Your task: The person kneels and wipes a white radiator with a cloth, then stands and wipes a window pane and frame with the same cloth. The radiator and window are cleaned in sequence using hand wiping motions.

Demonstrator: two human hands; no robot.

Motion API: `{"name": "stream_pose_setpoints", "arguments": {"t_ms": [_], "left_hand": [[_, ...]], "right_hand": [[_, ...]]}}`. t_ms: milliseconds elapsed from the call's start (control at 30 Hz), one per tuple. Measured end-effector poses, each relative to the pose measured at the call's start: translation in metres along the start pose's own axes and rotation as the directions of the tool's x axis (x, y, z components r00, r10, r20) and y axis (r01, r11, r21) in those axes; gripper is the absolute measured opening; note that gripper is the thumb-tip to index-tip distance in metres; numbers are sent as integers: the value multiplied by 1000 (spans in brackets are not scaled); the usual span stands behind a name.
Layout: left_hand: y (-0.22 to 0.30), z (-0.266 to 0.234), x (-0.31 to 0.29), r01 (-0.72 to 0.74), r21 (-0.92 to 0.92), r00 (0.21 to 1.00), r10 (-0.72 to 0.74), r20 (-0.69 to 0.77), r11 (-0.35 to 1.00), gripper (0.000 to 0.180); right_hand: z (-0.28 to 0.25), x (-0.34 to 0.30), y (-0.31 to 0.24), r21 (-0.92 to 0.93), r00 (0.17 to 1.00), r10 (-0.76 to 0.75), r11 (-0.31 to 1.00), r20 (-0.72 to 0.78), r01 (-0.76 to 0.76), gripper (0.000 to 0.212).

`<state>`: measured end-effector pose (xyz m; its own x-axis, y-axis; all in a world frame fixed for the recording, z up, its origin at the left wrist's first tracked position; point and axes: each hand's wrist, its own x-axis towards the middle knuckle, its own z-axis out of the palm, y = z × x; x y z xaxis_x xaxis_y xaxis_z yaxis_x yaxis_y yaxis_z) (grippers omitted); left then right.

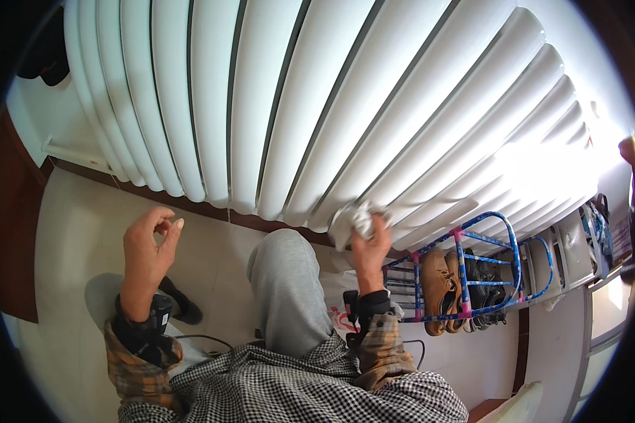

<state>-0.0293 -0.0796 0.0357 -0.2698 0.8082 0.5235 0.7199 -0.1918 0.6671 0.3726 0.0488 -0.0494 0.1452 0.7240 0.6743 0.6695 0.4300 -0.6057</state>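
In my right hand (pixel 371 254) is a crumpled greyish-white cloth (pixel 347 224), slightly blurred. It is pressed at the lower ends of the columns of a large white radiator (pixel 282 113); whether it touches them I cannot tell for sure. My left hand (pixel 148 247) is raised over the floor, left of my knee. Its fingers are loosely bent, the thumb stands apart from them, and nothing is held. The radiator's rounded upright columns fill the upper part of the view, with strong light washing out their right side.
A blue tubular shoe rack (pixel 466 270) with pink joints stands right of my right hand, close to the radiator. Brown shoes (pixel 439 289) and black shoes (pixel 485 285) sit on it. Below is the pale tiled floor (pixel 70 261). Dark red-brown wood (pixel 14 225) edges the far left.
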Motion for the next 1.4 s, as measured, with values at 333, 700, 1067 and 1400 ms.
{"name": "stream_pose_setpoints", "arguments": {"t_ms": [333, 700, 1067, 1400], "left_hand": [[0, 2, 0, -13, -22, 1000, 13, -16, 1000, 19], [-4, -13, -4, -2, -8, 1000, 1, -17, 1000, 17], [-2, -15, -5, -18, -8, 999, 18, -32, 1000, 18], [5, -17, -5, -37, 15, 999, 37, -14, 999, 18]], "right_hand": [[50, 54, -70, -362, 884, -418, 873, -211, 326, 53], [40, 6, -72, -46, 938, -337, 939, 76, 341, 58], [74, 47, -82, -254, 784, -618, 750, 64, 611, 36], [42, 116, -136, -246, 743, -668, 728, -42, 640, 36]]}}
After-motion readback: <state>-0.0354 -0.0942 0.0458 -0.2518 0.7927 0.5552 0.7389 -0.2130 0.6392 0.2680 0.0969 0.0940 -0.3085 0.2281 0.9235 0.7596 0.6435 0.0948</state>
